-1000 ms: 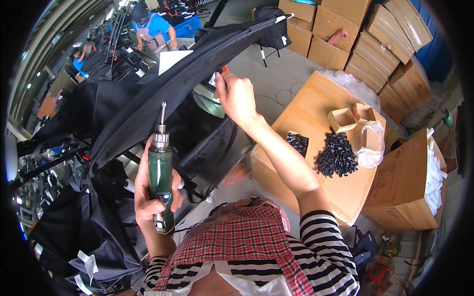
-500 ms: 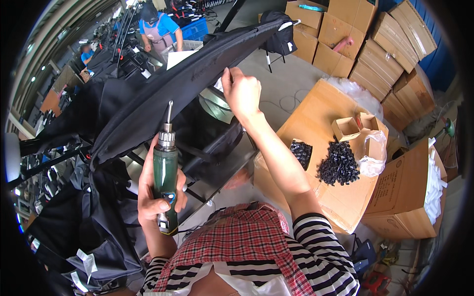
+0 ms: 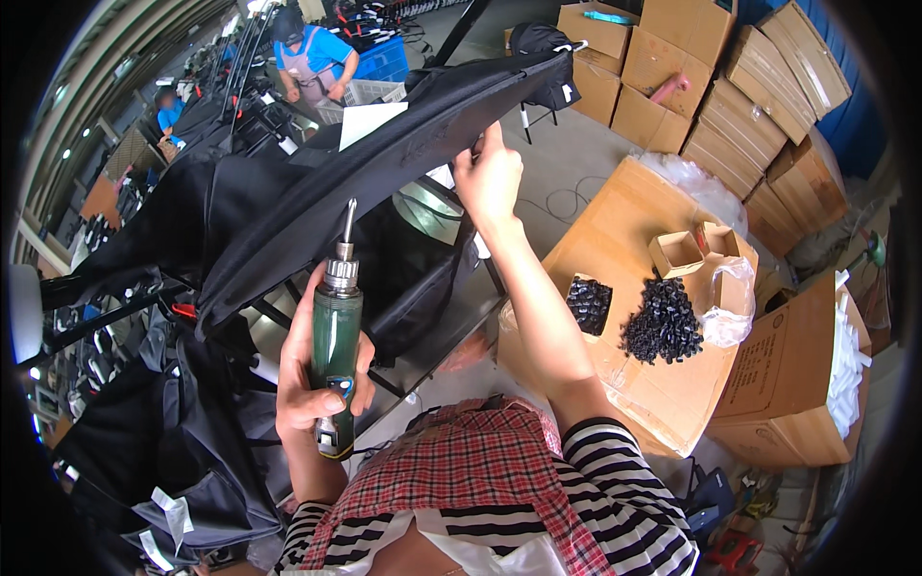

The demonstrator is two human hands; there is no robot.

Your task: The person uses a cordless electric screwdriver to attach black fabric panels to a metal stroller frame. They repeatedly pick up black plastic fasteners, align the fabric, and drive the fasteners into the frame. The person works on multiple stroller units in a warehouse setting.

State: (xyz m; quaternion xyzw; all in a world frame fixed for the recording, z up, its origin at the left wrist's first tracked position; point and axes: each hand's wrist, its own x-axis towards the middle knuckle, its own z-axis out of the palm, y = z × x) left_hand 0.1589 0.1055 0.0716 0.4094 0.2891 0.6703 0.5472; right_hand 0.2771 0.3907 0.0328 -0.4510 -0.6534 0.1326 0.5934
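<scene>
Gripping a green electric screwdriver [image 3: 336,331] in the left hand [image 3: 307,407], pointing its bit [image 3: 350,225] toward the black fabric [image 3: 403,149] stretching ahead; curling the right hand [image 3: 494,182] at the fabric's lower edge, leaving unclear whether pinching it; working left of a cardboard box [image 3: 619,206] bearing black parts [image 3: 663,323].

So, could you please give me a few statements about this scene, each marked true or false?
1. The left hand grips a green screwdriver. True.
2. The right hand is at the edge of the black fabric. True.
3. The apron is plain blue. False: it is red plaid.
4. The bit points toward the apron. False: the bit points away from it.
5. The black heap lies on the floor. False: the heap is on a carton.
</scene>
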